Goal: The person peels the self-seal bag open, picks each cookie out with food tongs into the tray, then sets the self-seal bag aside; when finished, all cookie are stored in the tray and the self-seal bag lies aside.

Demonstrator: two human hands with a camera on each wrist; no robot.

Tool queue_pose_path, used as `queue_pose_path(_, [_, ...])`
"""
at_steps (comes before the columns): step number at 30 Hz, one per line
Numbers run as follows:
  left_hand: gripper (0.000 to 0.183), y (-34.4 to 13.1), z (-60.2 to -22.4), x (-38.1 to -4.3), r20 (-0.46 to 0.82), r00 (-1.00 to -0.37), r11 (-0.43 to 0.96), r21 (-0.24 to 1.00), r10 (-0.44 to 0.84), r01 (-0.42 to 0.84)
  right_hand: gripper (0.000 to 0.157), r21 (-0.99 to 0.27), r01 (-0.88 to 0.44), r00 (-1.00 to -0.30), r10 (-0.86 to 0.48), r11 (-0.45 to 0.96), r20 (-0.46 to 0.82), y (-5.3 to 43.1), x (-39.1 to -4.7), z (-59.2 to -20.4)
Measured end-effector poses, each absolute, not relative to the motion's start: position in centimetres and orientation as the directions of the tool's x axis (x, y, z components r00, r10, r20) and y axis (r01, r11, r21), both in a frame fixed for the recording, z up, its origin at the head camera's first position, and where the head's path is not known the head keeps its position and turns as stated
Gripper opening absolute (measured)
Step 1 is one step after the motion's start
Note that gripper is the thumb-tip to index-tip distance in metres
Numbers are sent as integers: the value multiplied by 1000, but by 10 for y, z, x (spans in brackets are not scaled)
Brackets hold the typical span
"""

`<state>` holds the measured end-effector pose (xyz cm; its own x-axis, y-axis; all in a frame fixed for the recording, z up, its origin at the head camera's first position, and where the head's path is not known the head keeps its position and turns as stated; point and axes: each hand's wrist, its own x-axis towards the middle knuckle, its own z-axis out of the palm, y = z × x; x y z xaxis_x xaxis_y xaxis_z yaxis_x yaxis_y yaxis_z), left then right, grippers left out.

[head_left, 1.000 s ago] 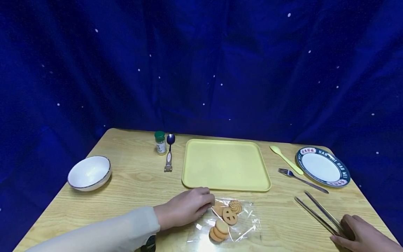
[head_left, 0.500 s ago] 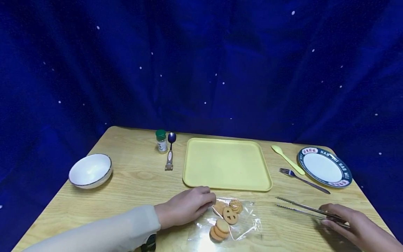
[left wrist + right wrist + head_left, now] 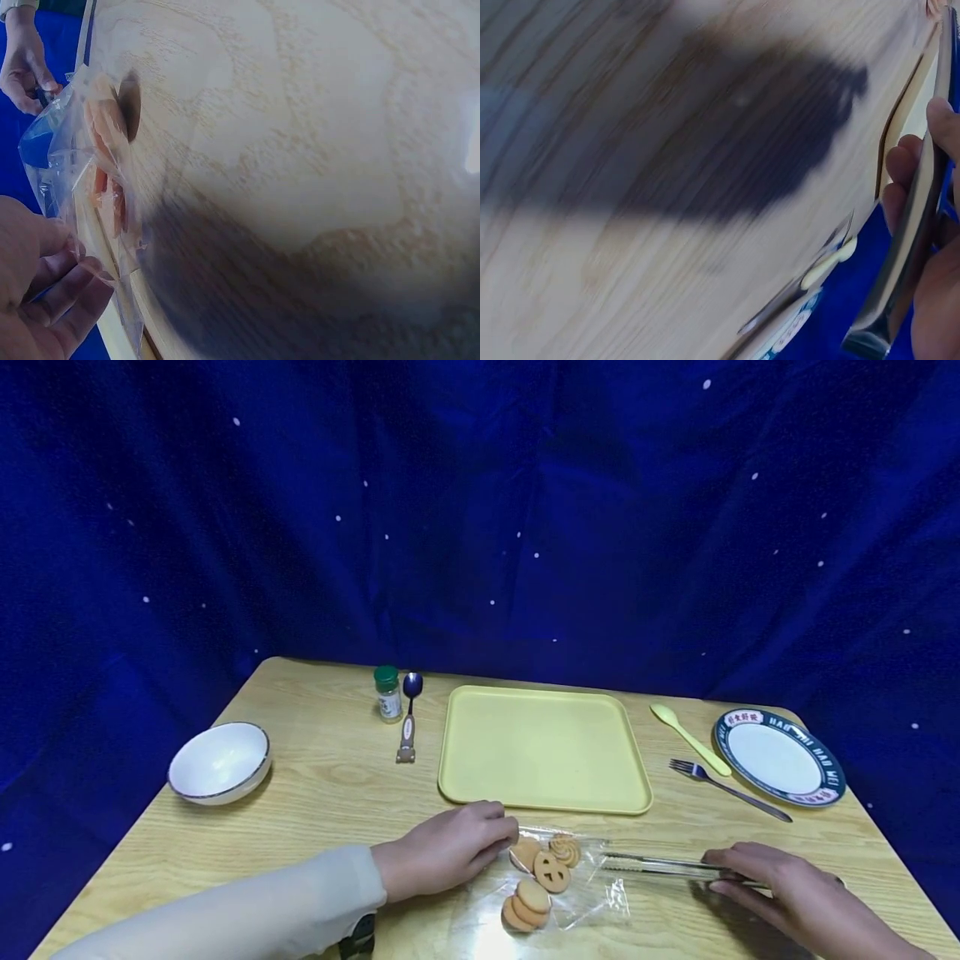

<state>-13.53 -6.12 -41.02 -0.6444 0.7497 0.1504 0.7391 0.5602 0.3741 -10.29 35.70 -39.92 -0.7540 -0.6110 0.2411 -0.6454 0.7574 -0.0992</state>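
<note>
A clear plastic bag (image 3: 585,893) lies near the table's front, with several cookies (image 3: 552,872) in it. My left hand (image 3: 457,852) pinches the bag's left edge between thumb and fingers, as the left wrist view shows with the hand (image 3: 52,292) at the film. In the right hand (image 3: 780,885) is a pair of metal tongs (image 3: 660,865), gripped around the middle, tips pointing left at the bag's right edge. Whether the tips touch the film I cannot tell. The right wrist view shows the tongs (image 3: 911,247) between thumb and fingers.
Behind the bag lies a yellow tray (image 3: 547,747). A white bowl (image 3: 220,763) stands at left, near a green-capped shaker (image 3: 387,695) and a spoon (image 3: 407,727). To the right are a yellow spoon (image 3: 690,739), a fork (image 3: 731,789) and a rimmed plate (image 3: 776,756).
My right hand has moved left, and the tongs have swung from pointing up-left to nearly level, their tips now by the bag and closer together. The left hand keeps its hold on the bag.
</note>
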Motion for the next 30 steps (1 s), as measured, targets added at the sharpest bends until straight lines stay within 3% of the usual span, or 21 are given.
queue_pose_path(7, [9,-61,-410,-136,174,-635,550,364,753,752,28,-106,-644,-757,-611,758,230,338,-109,-407])
queue_pose_path(14, [8,-59,-413,-136,203,-624,538,353,754,765,24,-222,-646,-763,-623,730,174,326,-114,-410])
queue_pose_path(21, [7,-60,-414,-136,191,-631,548,352,752,759,21,-261,-721,-692,-687,642,222,322,-116,-413])
queue_pose_path(30, [6,-62,-412,-138,171,-651,575,341,740,744,30,-313,-745,-665,-693,589,279,342,-114,-401])
